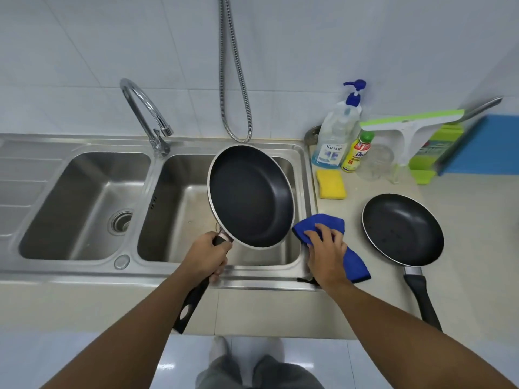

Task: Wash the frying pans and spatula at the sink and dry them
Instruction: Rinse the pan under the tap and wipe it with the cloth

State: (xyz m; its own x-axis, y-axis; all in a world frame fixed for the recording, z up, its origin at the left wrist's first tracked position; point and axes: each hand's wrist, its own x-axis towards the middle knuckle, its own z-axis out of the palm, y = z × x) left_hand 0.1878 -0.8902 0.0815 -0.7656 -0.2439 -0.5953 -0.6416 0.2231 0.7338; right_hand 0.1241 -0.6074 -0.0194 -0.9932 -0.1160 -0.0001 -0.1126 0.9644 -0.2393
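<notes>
My left hand (206, 255) grips the black handle of a large black frying pan (250, 196), held tilted above the right sink basin (179, 220). My right hand (327, 247) rests on a blue cloth (354, 262) lying at the counter edge beside the sink, fingers curled over it. A second, smaller black frying pan (403, 230) lies flat on the counter to the right, with its handle pointing toward me. I see no spatula clearly; a metal handle (481, 106) sticks out at the far right.
A curved tap (144, 113) stands between the two basins and a metal hose (234, 80) hangs on the wall. A soap pump bottle (337, 136), a small yellow bottle (358, 153), a yellow sponge (331, 183), a glass (376, 162) and a green-edged squeegee (407, 124) crowd the back right.
</notes>
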